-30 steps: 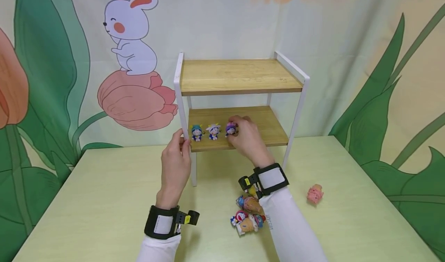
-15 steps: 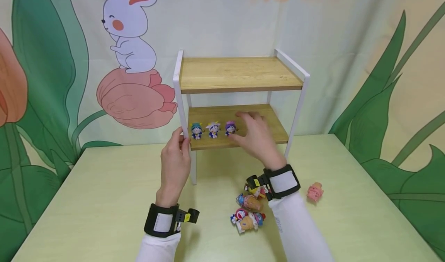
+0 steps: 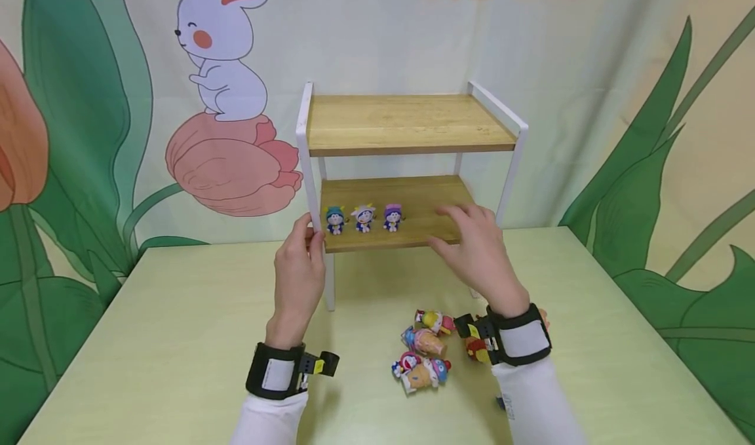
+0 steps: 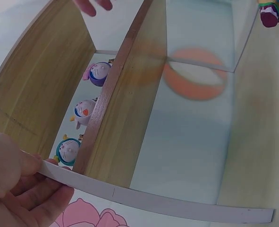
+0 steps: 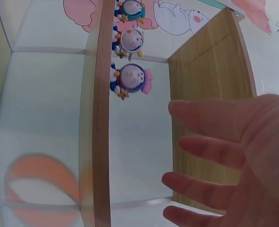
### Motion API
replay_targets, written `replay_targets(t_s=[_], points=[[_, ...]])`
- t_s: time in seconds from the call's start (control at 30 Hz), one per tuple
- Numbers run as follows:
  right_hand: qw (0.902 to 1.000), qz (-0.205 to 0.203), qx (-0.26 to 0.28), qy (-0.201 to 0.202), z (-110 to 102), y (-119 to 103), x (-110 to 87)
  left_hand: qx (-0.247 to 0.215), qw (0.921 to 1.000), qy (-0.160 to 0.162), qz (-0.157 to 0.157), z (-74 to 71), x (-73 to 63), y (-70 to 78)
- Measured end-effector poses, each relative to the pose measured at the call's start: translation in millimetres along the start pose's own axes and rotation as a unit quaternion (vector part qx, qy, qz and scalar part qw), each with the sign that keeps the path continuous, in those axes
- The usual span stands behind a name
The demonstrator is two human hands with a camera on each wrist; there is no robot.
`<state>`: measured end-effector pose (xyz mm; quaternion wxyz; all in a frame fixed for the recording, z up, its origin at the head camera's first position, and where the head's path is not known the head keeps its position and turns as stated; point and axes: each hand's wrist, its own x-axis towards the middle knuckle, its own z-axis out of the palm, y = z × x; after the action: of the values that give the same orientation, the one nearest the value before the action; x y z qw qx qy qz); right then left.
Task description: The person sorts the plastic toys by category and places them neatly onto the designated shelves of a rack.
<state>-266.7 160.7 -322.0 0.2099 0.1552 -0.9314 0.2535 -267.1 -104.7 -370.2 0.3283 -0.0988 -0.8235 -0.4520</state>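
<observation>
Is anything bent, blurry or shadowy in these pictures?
Head view: soft shadow on the table beside the left sleeve; left wrist view: the white shelf post looks bowed, likely lens distortion; right wrist view: the orange print looks blurry, the right hand shaded.

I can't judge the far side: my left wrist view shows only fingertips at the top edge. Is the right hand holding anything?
Observer: No. The right wrist view shows the right hand holding nothing, its fingers apart.
Operator: The board hides the fronts of my three shelf figurines. What's on the purple one?
Observer: In the right wrist view, the purple-hooded figurine has a gold star at its front.
Operator: And those bits cut off at my top right corner?
Observer: The head view shows a group of figurines lying on the table in front of the rack.
</observation>
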Motion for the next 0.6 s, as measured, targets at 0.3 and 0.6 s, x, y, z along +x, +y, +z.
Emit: replay_targets(t_s=[0.3,0.6], points=[[0.9996,-0.024,-0.011,-0.006,-18.7,12.4,-17.7,0.002,1.0000,0.000,-0.003,-0.9,0.0,0.1],[0.9990,-0.033,-0.021,-0.020,-34.9,36.9,-30.8,0.005,1.0000,0.001,0.003,2.3,-0.6,-0.2]])
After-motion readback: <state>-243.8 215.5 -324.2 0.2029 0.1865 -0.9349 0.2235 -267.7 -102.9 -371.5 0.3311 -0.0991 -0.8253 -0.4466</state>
